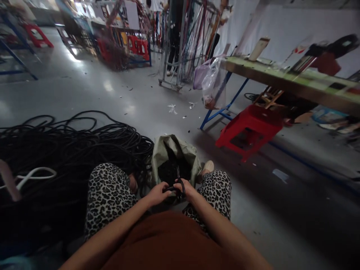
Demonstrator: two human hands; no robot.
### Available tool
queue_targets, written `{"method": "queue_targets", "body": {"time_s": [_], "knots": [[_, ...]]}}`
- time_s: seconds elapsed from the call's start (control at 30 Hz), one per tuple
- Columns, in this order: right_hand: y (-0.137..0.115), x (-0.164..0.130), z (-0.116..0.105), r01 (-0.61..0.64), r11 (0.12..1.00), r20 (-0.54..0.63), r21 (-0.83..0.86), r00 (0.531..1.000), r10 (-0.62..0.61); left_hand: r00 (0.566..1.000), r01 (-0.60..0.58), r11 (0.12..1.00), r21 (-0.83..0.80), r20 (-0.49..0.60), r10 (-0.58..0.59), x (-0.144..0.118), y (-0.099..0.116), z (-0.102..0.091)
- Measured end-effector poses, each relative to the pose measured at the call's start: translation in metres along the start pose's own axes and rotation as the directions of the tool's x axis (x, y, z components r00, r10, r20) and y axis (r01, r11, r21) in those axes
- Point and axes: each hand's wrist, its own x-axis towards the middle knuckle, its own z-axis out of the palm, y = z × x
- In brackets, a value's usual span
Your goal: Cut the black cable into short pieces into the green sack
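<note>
I sit low with my knees in leopard-print trousers. My left hand (158, 193) grips a short black piece of cable (170, 189) between my knees. My right hand (185, 188) is closed on a dark tool that looks like scissors (179, 179), its tip pointing up over the cable. Right in front of both hands stands an open grey-green sack (174, 152) with dark pieces inside. A big heap of black cable (70, 150) lies on the floor to my left, touching my left knee.
A white cable loop (36, 173) lies on the heap. A red plastic stool (250, 129) stands under a green-topped workbench (281, 80) with blue legs at right. A plastic bag (212, 80) hangs at the bench's end. A person stands far back by hanging cable racks (191, 37).
</note>
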Motion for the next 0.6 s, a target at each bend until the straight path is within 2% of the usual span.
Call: {"method": "queue_targets", "body": {"time_s": [0.23, 0.4, 0.6], "knots": [[-0.007, 0.003, -0.020, 0.100, 0.993, -0.049, 0.063, 0.994, -0.097, 0.995, 0.015, 0.999, 0.029, 0.100, -0.017, -0.004, 0.004, -0.020], [-0.007, -0.003, -0.025, 0.121, 0.993, -0.026, 0.001, 0.992, -0.120, 0.987, -0.027, 0.998, -0.055, 0.156, 0.035, 0.001, 0.007, -0.011], [0.004, -0.007, -0.020, 0.050, 0.999, 0.014, -0.020, 0.999, -0.050, 0.989, -0.013, 0.997, -0.075, 0.149, 0.024, 0.002, 0.008, -0.001]]}}
